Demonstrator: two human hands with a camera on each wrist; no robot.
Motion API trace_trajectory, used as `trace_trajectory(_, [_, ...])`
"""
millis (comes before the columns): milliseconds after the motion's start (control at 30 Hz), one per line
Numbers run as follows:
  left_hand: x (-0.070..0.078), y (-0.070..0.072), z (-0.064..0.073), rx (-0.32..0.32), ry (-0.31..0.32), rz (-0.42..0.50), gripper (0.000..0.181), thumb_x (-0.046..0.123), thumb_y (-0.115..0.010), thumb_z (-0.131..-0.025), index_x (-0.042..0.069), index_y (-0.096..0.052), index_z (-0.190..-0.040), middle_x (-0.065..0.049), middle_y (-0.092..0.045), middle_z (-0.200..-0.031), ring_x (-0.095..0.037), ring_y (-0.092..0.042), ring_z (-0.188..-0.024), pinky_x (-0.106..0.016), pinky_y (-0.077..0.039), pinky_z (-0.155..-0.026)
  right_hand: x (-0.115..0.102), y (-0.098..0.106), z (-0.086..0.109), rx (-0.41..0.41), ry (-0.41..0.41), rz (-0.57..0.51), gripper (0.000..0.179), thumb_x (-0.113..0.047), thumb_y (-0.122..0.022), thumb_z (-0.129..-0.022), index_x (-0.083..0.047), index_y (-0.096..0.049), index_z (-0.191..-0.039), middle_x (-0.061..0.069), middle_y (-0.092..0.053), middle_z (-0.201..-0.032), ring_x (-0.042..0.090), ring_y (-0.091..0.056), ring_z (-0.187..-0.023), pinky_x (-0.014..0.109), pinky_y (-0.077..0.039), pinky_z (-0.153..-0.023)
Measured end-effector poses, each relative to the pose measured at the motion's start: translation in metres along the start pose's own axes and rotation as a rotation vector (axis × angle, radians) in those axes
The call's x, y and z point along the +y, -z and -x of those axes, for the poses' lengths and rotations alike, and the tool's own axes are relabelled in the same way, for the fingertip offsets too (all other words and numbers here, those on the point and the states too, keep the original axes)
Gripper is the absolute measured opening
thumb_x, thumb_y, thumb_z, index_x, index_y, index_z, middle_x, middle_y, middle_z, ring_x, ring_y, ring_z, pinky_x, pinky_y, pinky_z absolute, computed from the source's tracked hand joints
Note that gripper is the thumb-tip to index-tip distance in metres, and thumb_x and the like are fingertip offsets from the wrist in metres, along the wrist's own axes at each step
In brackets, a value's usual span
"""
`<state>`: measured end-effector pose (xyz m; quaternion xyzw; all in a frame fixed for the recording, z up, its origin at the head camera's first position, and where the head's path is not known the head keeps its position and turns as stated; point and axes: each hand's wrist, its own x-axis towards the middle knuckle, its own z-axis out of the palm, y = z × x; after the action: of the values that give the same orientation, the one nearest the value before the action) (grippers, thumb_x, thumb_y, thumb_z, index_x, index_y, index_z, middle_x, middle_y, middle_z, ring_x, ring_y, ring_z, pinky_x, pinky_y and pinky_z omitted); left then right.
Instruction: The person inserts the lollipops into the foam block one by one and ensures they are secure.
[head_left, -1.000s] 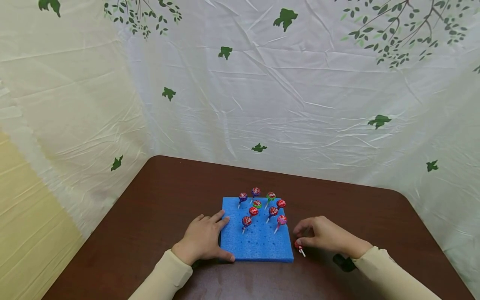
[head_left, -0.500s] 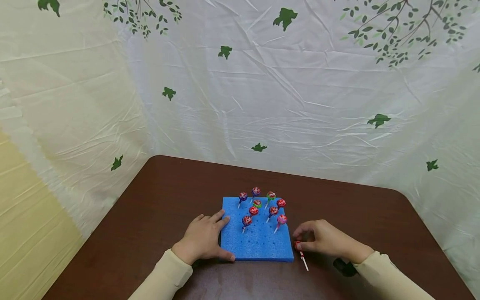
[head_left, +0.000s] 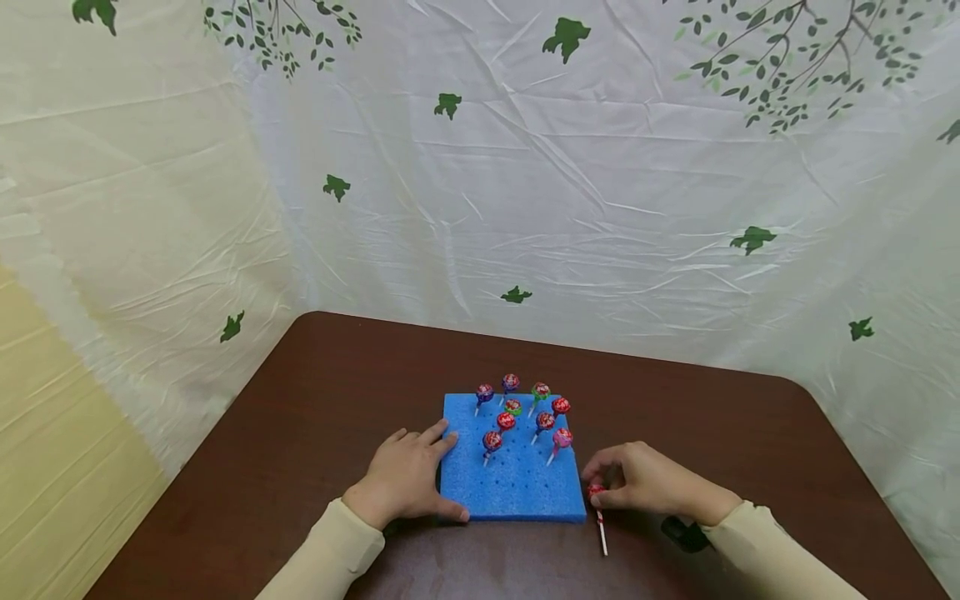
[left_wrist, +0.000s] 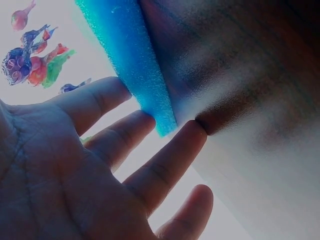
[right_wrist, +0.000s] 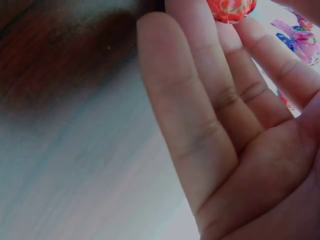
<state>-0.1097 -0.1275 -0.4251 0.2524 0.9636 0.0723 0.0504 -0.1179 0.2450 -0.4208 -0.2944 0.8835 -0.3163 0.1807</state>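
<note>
A blue foam block (head_left: pixel 517 502) with rows of small holes lies flat on the table. Several wrapped lollipops stand in its back and middle parts, among them a pink one (head_left: pixel 562 438) near the right edge. My left hand (head_left: pixel 405 475) rests against the block's left side, fingers spread and thumb at the near corner. Just right of the block, my right hand (head_left: pixel 645 482) pinches a red lollipop (head_left: pixel 596 491) by its wrapped head. Its white stick points toward the near table edge. In the right wrist view, the red head (right_wrist: pixel 233 10) shows at the fingers, cut by the top edge.
The dark brown table (head_left: pixel 375 367) has rounded far corners. Behind it hangs a pale curtain (head_left: pixel 420 233) printed with green leaves. A small black object (head_left: pixel 685 533) sits under the right wrist.
The red lollipop has swung round in my right fingers, its stick now showing at greater length and pointing nearer. The right hand has shifted slightly nearer. My left hand stays in place.
</note>
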Motion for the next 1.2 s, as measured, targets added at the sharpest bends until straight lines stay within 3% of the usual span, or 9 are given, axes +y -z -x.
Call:
trace_trajectory(133, [0.0,-0.001,0.001,0.0,-0.003,0.002,0.11,0.082,-0.07,-0.064,0.013,-0.051,-0.148,-0.01,-0.043,-0.153,-0.032,-0.054,-0.126,-0.054,-0.036,-0.107,0.001,0.002,0.002,0.018,0.0,0.02,0.02,-0.027,-0.08,-0.087,-0.018,-0.073,-0.103,-0.01,-0.065,-0.087,0.002,-0.05,-0.055,0.023,-0.047,-0.053])
trace_trajectory(267, [-0.001,-0.003,0.001,0.005,-0.006,0.002,0.109,0.081,-0.07,-0.064,0.013,-0.051,-0.147,-0.01,-0.043,-0.153,-0.032,-0.054,-0.126,-0.054,-0.036,-0.107,0.002,0.008,0.004,0.057,0.016,0.014,0.02,-0.025,-0.079,-0.087,-0.016,-0.073,-0.103,-0.008,-0.066,-0.094,0.007,-0.058,-0.066,0.026,-0.053,-0.06])
trace_trajectory(433, [-0.002,-0.004,0.0,0.014,-0.007,-0.001,0.109,0.082,-0.07,-0.064,0.013,-0.052,-0.147,-0.011,-0.043,-0.153,-0.032,-0.054,-0.126,-0.055,-0.036,-0.107,0.001,0.017,0.006,0.118,0.04,0.003,0.022,-0.023,-0.079,-0.088,-0.013,-0.071,-0.105,-0.006,-0.067,-0.094,0.011,-0.062,-0.072,0.028,-0.056,-0.064])
trace_trajectory(633, [-0.002,-0.005,0.0,0.014,-0.007,-0.006,0.109,0.083,-0.069,-0.064,0.013,-0.052,-0.147,-0.01,-0.043,-0.153,-0.032,-0.054,-0.127,-0.055,-0.036,-0.107,-0.007,0.03,0.008,0.218,0.05,-0.034,0.022,-0.019,-0.078,-0.089,-0.011,-0.07,-0.107,-0.006,-0.069,-0.093,0.014,-0.065,-0.075,0.029,-0.055,-0.063])
trace_trajectory(867, [-0.001,-0.003,0.001,0.008,-0.002,0.003,0.109,0.082,-0.07,-0.064,0.014,-0.052,-0.147,-0.009,-0.043,-0.153,-0.031,-0.054,-0.126,-0.055,-0.036,-0.107,-0.023,0.04,0.002,0.354,0.142,-0.039,0.026,-0.013,-0.078,-0.088,-0.013,-0.07,-0.113,-0.005,-0.071,-0.098,0.015,-0.067,-0.08,0.03,-0.056,-0.066])
trace_trajectory(1200, [-0.002,-0.005,0.0,0.017,-0.011,-0.01,0.11,0.082,-0.069,-0.064,0.013,-0.052,-0.147,-0.01,-0.043,-0.153,-0.031,-0.054,-0.126,-0.055,-0.035,-0.107,-0.044,0.036,-0.013,0.376,0.191,-0.068,0.032,-0.011,-0.078,-0.087,-0.012,-0.069,-0.118,-0.001,-0.07,-0.106,0.015,-0.069,-0.082,0.03,-0.058,-0.069])
